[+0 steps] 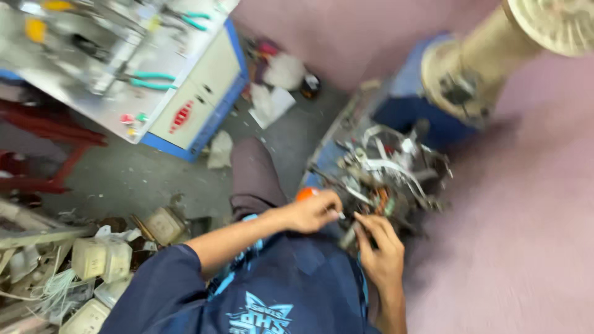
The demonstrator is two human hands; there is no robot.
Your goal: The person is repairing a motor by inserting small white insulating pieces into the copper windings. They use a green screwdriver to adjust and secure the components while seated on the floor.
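In the head view, an orange-handled tool is gripped by the closed fingers of the left hand, its tip hidden behind the knuckles. A tangled motor assembly with white wires and copper windings lies just beyond both sets of fingertips, up and to the right. The right hand is nearer; its fingers are curled against the assembly's lower edge, though whether anything is pinched cannot be told. Motion blur obscures the assembly's long axis.

L forearm bare, reaching in from lower left, L hand curled w/ fingers closed in a grip, R hand just beside it, fingers bent fwd, wrist straight
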